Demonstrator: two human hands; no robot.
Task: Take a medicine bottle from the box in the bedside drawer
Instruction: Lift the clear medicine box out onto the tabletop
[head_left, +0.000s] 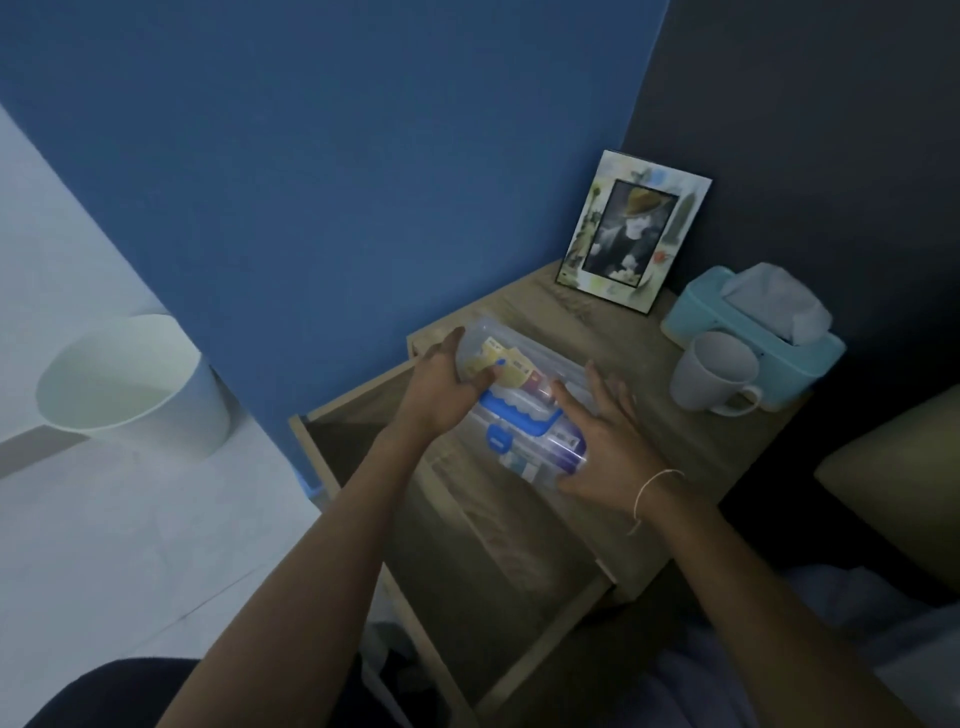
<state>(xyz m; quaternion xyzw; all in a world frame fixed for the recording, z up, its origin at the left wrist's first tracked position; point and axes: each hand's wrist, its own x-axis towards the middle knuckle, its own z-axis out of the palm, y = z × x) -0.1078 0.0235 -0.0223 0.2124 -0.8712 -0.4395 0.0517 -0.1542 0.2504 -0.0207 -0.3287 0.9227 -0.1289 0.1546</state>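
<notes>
We observed a clear plastic box (524, 410) with a blue handle (519, 413) and a blue latch (497, 439) at the centre of the frame, straddling the front edge of the bedside table (649, 431) and the open drawer (467, 545) below it. Through the lid we identified several medicine packages: yellow-labelled ones toward the upper left and a purple one (566, 447) toward the lower right. We could not distinguish a single medicine bottle among them.

The left hand (441, 387) gripped the upper-left end of the box, fingers curled around its edge. The right hand (602, 447) rested against the lower-right end, fingers spread apart and flat, thumb beneath the corner.

The visible drawer floor was bare wood. At the right of the frame, 1 white mug (714, 374) stood touching a light blue tissue box (753, 332) with a tissue protruding. A picture frame (634, 231) leaned against the wall above. At the left, a white bin (130, 379) stood on the floor; we could not tell its contents.
</notes>
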